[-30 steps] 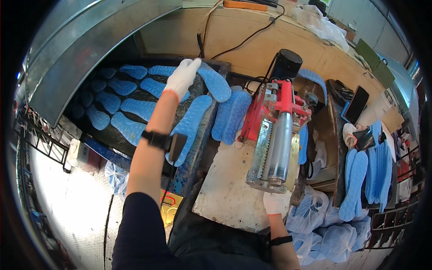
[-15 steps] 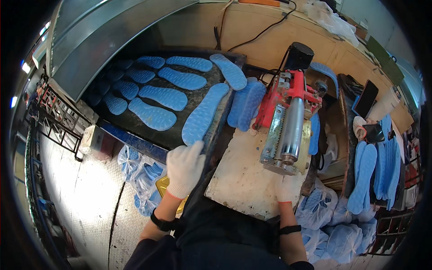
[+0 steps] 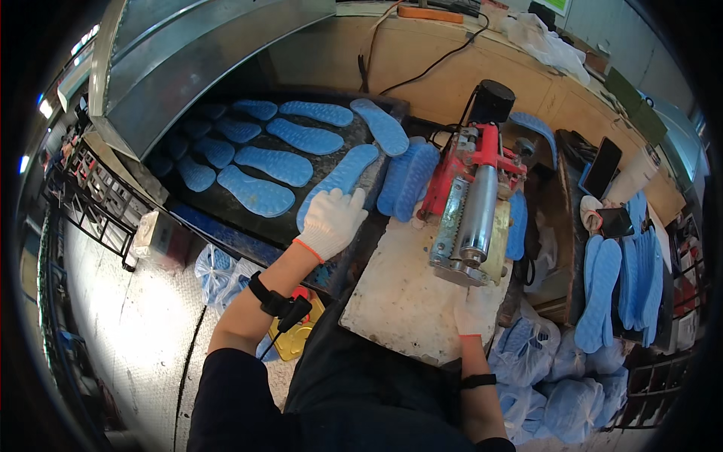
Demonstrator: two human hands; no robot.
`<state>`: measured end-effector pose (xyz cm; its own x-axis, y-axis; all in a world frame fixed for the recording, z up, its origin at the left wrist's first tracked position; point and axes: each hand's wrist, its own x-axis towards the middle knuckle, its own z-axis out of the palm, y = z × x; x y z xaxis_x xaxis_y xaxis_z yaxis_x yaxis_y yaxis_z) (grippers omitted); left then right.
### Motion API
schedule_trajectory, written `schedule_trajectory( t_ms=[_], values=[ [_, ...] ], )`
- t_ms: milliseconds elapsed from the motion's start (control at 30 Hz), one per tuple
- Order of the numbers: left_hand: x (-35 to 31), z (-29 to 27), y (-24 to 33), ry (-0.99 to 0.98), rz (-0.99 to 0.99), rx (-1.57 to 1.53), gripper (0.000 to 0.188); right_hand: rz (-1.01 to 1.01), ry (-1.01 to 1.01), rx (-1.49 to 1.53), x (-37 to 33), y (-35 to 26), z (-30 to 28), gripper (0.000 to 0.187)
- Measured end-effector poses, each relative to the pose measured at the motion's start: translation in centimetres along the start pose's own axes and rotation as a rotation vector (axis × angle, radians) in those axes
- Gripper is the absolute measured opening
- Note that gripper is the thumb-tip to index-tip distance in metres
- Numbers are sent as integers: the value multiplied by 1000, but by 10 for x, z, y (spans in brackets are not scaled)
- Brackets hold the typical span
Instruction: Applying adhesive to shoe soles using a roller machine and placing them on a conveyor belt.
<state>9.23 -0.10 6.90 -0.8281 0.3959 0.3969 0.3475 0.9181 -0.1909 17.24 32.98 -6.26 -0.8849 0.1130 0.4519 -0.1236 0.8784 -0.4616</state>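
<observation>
Tan boards (image 3: 425, 71) make up the back wall, and a shiny metal cover (image 3: 226, 60) leans in over the left end of a dark counter (image 3: 322, 162). On this counter I count ten blue insoles that show well, plus some dim ones in the shade under the cover that are too dark to count. Most of them lie long ways from left to right, tipping down a bit on the right. The near insole (image 3: 343, 172) lies by the counter's right edge, its long line going from low left to high right. The left hand (image 3: 333, 222), in a white glove, is over its low part, fingers a little apart; I cannot tell if they pinch it. The right hand (image 3: 472, 309), gloved too, is over a white board (image 3: 392, 301), at the front of a red and silver machine (image 3: 480, 211). Its fingertips are hidden, so I cannot tell if they are apart or together. At least two blue insoles (image 3: 422, 177) stand side by side between counter and machine. One green sign (image 3: 557, 5) at the top is too small to read.
</observation>
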Motion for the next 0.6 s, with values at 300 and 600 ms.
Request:
schedule_trajectory(
  t_ms=[300, 600],
  values=[
    [19, 1, 0, 131, 153, -137, 30, 58, -12, 36, -7, 10, 12, 28],
    [75, 43, -20, 12, 128, -40, 23, -16, 43, -123, -5, 8, 10, 31]
  ],
)
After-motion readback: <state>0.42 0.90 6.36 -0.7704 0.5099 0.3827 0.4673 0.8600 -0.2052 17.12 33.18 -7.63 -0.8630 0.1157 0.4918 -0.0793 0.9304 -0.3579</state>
